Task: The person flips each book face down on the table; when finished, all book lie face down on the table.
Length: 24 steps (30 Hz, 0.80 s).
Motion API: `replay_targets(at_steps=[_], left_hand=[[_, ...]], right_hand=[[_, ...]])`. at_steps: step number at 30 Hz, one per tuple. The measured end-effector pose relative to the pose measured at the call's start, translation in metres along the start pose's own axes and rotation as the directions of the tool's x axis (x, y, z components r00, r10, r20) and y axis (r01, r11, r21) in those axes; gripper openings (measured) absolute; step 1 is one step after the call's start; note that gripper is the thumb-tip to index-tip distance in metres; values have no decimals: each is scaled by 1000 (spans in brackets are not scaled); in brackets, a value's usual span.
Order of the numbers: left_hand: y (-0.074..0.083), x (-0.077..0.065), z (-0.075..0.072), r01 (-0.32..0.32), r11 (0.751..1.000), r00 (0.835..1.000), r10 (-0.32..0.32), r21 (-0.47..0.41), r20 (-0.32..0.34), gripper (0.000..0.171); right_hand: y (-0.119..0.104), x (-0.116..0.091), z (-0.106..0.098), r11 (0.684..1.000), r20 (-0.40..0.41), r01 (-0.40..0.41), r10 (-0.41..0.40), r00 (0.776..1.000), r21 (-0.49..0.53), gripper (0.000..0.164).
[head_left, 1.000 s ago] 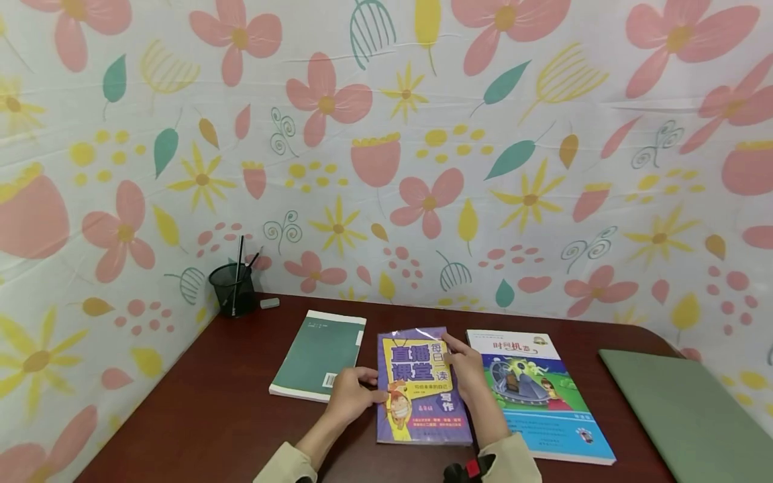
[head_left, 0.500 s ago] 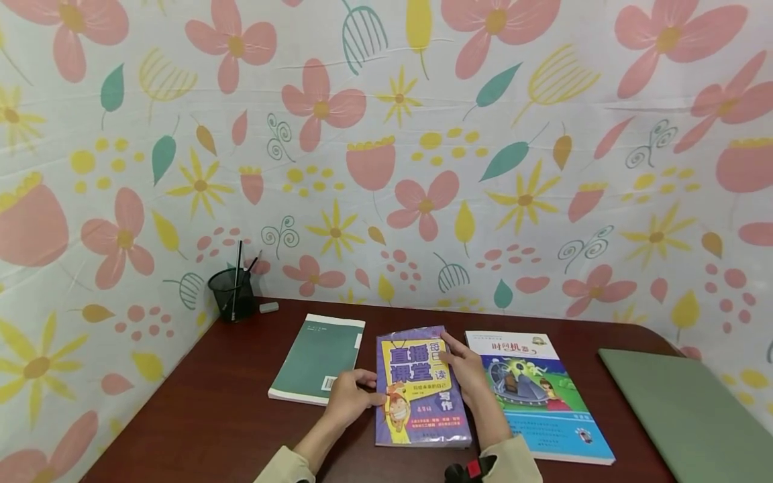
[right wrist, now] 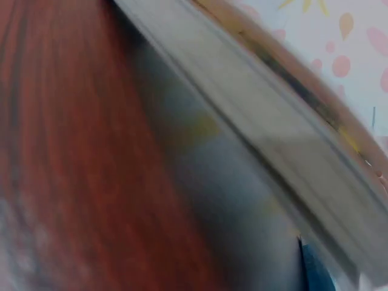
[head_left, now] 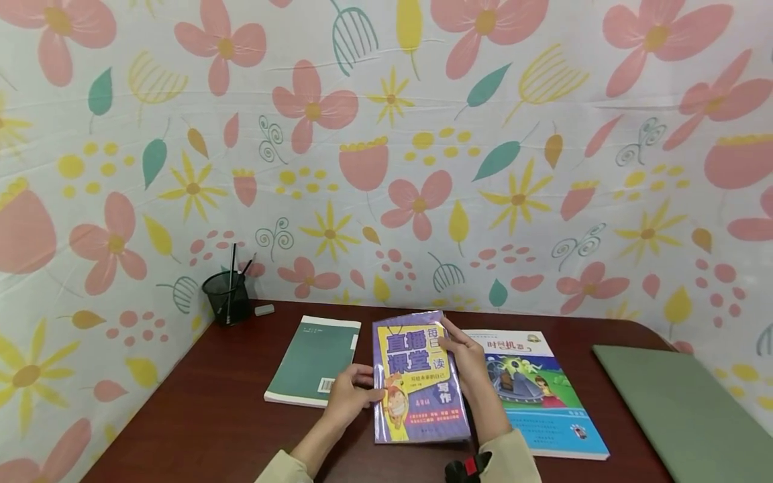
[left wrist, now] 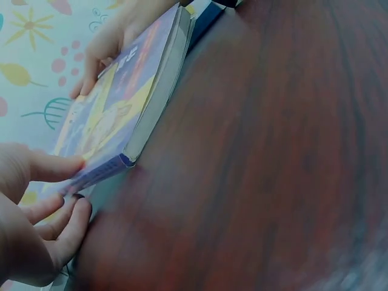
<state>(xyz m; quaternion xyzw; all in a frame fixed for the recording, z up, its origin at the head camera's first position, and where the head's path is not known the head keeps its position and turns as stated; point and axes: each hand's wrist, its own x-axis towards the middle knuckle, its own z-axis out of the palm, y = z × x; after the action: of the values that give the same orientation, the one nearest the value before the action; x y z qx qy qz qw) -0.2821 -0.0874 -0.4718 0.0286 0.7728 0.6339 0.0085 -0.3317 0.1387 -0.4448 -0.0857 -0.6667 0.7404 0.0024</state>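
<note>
A purple book with a yellow panel and a cartoon child on its cover (head_left: 417, 382) is held between both hands, above the table in the left wrist view. My left hand (head_left: 350, 394) pinches its left edge, thumb on the cover and fingers below, as the left wrist view shows beside the spine (left wrist: 100, 173). On the far right side, my right hand (head_left: 470, 362) grips the edge with the thumb over the cover. Pale page edges (right wrist: 267, 121) fill much of the right wrist view, and the right fingers are mostly hidden there.
A green book (head_left: 314, 359) lies left of the hands. To the right lies a blue and white book with a picture cover (head_left: 543, 396), then a flat grey-green board (head_left: 682, 409). A black mesh pen cup (head_left: 226, 302) and an eraser (head_left: 264, 310) stand near the patterned wall (head_left: 417, 268).
The purple book's far edge has risen a little towards the wall, tilting the cover, with both hands still holding it. The head view has shifted slightly, and the other books stay put.
</note>
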Motion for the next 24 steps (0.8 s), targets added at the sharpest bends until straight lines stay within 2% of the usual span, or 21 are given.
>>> replay_targets(at_steps=[3, 8, 13, 18, 24], left_hand=[[0, -1, 1, 39, 997, 999, -37, -62, 30, 51], [3, -3, 1, 89, 991, 993, -80, -104, 90, 54], [8, -3, -2, 85, 989, 991, -71, -117, 116, 53], [14, -3, -3, 97, 980, 988, -74, -174, 135, 54], [22, -2, -7, 87, 969, 989, -57, -230, 137, 53]], right_hand=[[-2, -2, 1, 1000, -14, -2, 3, 1000, 23, 51], [-2, -3, 1, 999, -24, 37, -36, 999, 34, 51], [-2, 0, -1, 999, -34, 41, -41, 999, 9, 51], [-2, 1, -1, 999, -48, 29, -30, 998, -16, 51], [-5, 0, 1, 993, -19, 49, -51, 999, -103, 52]])
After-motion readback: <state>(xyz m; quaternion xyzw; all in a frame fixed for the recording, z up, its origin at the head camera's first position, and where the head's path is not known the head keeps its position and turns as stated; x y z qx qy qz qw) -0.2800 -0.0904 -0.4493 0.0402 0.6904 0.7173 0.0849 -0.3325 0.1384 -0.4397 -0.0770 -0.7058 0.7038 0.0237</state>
